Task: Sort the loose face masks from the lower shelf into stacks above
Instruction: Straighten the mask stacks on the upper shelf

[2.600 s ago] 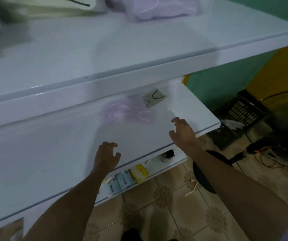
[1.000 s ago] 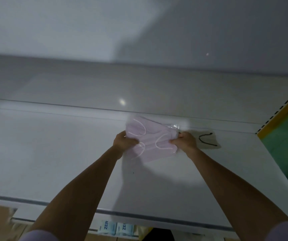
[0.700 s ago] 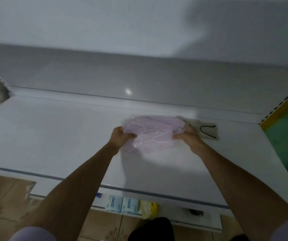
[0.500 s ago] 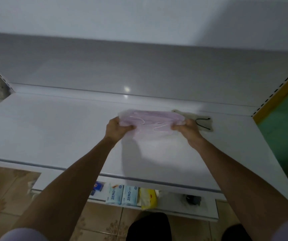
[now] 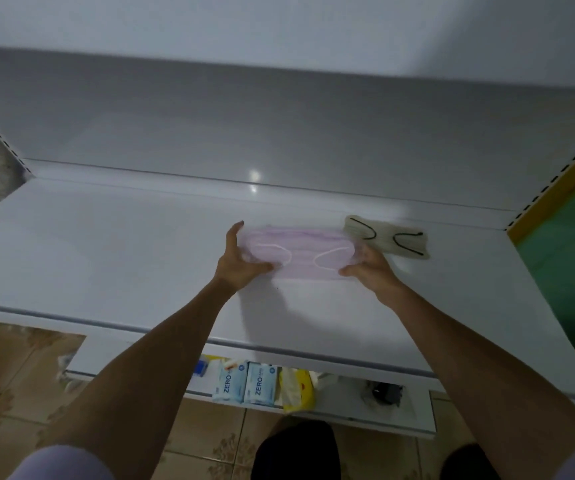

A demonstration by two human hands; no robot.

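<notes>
A stack of pink masks (image 5: 301, 254) sits on the white shelf (image 5: 106, 258), right of the shelf's middle and toward its back. I cannot tell whether it rests on the surface or is held just off it. The masks are thin and pale, their edges roughly lined up, and two white ear loops curve across the top one. The left hand (image 5: 241, 261) grips the stack's left end, thumb along the near edge, fingers (image 5: 234, 237) together round the far side. The right hand (image 5: 369, 271) grips the right end, thumb on the near edge, its fingers curled behind and mostly hidden. Both forearms reach in over the shelf's front lip. Further right along the shelf, a beige mask (image 5: 388, 237) with black loops lies flat. Two boxes (image 5: 244, 382) marked ZERO show under the shelf's front edge.
</notes>
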